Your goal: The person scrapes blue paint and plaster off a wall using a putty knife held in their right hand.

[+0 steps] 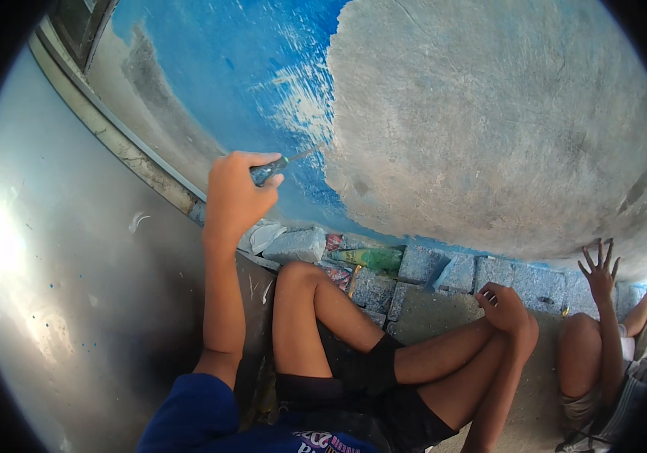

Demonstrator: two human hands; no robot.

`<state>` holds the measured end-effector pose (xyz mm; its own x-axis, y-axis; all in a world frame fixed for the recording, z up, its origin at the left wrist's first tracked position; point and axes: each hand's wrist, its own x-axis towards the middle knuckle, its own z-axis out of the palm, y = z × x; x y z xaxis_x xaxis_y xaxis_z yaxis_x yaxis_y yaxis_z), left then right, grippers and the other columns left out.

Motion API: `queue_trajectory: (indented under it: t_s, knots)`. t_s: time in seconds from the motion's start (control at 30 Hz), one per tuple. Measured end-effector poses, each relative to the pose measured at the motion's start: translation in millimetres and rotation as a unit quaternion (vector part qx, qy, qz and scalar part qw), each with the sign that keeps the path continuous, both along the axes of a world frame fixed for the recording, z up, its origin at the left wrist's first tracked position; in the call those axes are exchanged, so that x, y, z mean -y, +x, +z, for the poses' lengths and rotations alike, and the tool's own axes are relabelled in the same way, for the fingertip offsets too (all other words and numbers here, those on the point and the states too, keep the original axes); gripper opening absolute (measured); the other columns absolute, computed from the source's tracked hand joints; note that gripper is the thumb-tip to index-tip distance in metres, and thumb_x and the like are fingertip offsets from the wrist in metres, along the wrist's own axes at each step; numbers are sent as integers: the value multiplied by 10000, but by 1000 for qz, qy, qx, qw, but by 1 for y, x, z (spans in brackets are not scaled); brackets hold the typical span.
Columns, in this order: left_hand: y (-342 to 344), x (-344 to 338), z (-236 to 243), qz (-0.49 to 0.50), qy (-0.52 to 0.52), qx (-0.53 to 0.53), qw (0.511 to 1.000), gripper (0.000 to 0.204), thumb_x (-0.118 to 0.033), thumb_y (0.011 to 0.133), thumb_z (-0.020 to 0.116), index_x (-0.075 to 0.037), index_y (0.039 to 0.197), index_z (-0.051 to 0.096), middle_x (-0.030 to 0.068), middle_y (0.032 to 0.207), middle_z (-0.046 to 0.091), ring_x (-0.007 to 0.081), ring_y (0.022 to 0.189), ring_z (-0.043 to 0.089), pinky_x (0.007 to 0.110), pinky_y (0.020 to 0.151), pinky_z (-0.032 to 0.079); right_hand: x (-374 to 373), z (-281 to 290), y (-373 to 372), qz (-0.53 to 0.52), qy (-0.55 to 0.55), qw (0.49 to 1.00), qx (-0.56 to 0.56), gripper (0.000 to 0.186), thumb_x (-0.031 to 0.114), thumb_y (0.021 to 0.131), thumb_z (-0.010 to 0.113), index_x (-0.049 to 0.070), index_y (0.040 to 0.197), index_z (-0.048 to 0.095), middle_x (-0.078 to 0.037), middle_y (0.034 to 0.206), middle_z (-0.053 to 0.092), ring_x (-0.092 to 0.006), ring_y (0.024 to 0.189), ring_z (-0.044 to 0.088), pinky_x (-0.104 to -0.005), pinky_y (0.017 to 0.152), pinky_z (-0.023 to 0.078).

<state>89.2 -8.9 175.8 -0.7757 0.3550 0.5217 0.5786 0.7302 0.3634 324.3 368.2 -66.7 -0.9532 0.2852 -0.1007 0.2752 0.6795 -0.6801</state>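
Note:
My left hand (240, 192) grips a tool (267, 172) with a dark teal handle; its thin metal blade (304, 151) points up and right to where flaking blue paint (225, 68) meets bare grey plaster (489, 113) on the wall. Whether the tip touches the wall is unclear. My right hand (504, 309) rests by my right knee, its fingers curled; I cannot make out what, if anything, is in them.
A metal panel (74, 287) curves along the left. Along the wall's foot lie grey blocks (493, 275), rubble (293, 245) and a green plastic bottle (365, 259). At the right, another person's hand (601, 272) is spread against the lower wall, beside bent legs (580, 355).

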Motion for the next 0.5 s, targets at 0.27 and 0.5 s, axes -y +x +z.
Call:
queue_trajectory:
  t_s: [0.27,0.5]
  knots:
    - [-35,-34,-61,-5,-132,6,991,277,-48,739,756,-20,1015,765,237,942,720,394,914,701,402,846,544,-4,5,1,0,18,999,28,219,249,898,692,35,938,711,-188,827,719,-349,787,717,-431,727,560]
    - [16,-8,-21,26,33,-5,999,307,-12,751,729,1,1057,750,249,992,716,394,916,700,397,825,544,2,-3,1,6,1,1000,9,200,229,905,690,33,941,708,-157,808,726,-301,751,722,-398,700,564]
